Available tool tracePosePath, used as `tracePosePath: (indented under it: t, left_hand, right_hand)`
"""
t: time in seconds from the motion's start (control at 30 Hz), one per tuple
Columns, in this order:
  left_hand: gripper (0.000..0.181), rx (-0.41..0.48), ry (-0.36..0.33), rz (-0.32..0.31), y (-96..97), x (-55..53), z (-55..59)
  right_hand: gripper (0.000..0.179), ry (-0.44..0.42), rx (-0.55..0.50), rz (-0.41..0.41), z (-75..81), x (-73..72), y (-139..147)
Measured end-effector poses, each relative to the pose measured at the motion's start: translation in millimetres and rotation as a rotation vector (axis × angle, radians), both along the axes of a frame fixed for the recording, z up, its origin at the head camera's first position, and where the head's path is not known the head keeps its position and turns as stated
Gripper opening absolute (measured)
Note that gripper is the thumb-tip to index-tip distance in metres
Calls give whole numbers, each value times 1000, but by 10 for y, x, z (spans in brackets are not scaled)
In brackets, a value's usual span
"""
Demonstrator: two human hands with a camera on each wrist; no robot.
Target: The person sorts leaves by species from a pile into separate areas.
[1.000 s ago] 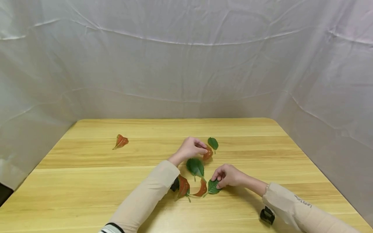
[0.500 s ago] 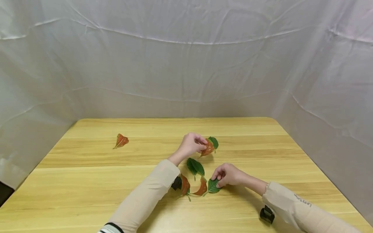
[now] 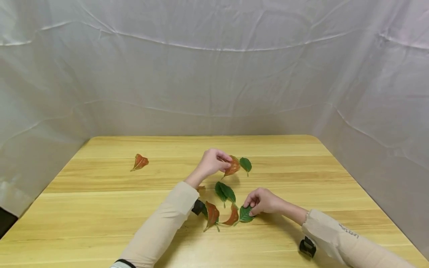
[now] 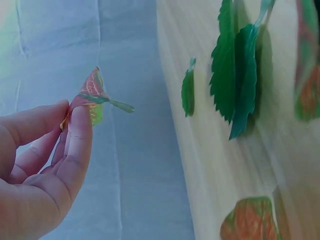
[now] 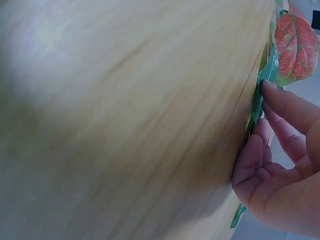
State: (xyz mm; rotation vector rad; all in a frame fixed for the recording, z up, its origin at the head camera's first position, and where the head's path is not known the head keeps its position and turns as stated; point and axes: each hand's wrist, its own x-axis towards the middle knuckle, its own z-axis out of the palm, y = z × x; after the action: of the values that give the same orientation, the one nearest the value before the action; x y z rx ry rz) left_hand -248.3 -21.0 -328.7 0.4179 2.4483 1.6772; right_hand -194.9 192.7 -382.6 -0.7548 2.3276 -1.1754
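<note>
While your left hand (image 3: 211, 162) pinched a red leaf (image 3: 233, 166) beyond your right hand's (image 3: 264, 202) pinched green leaf (image 3: 245, 215), both seemed light and flimsy, best edge-held.

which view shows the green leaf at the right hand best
The head view: it shows the veined face of the green leaf, with the right hand covering only part of it. The right wrist view is closer but catches the leaf nearly edge-on. In the left wrist view I cannot make it out.
</note>
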Motion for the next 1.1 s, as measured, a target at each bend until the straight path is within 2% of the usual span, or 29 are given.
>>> tracePosePath:
  t: [0.3, 0.63, 0.8, 1.1]
  left_hand:
    - [8, 3, -4, 55, -187, -12, 28]
    - [12, 44, -18, 92, -511, -37, 9]
    - [14, 30, -12, 107, -642, -48, -23]
    - [16, 32, -19, 169, -905, -108, -120]
  right_hand:
    - [18, -6, 10, -7, -5, 6, 2]
    - [18, 2, 2, -5, -10, 11, -2]
    - [18, 10, 4, -2, -22, 8, -5]
    - [18, 13, 6, 2, -18, 8, -2]
